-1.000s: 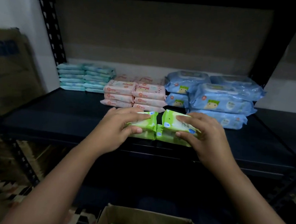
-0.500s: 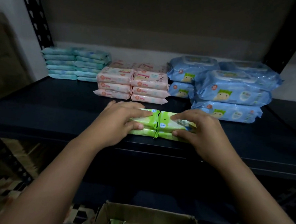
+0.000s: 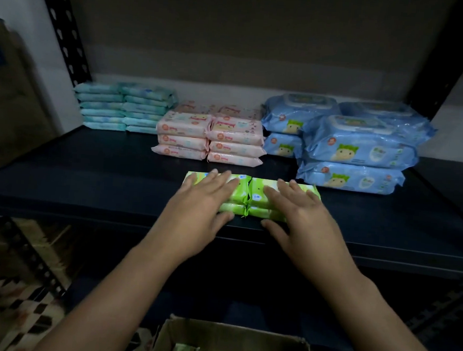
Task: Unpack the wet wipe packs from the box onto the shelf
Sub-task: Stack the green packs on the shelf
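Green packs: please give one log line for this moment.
green packs on shelf | left hand, right hand flat on top | box below

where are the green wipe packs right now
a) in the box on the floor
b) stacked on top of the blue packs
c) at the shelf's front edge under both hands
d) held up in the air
c: the green wipe packs lie at the front edge of the shelf, with the left hand and right hand flat on them.

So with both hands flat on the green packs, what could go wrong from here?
The green packs sit right at the shelf front edge, so a nudge as the left hand or right hand lifts off could tip them toward the box. Pushed back too hard, they might knock the pink packs.
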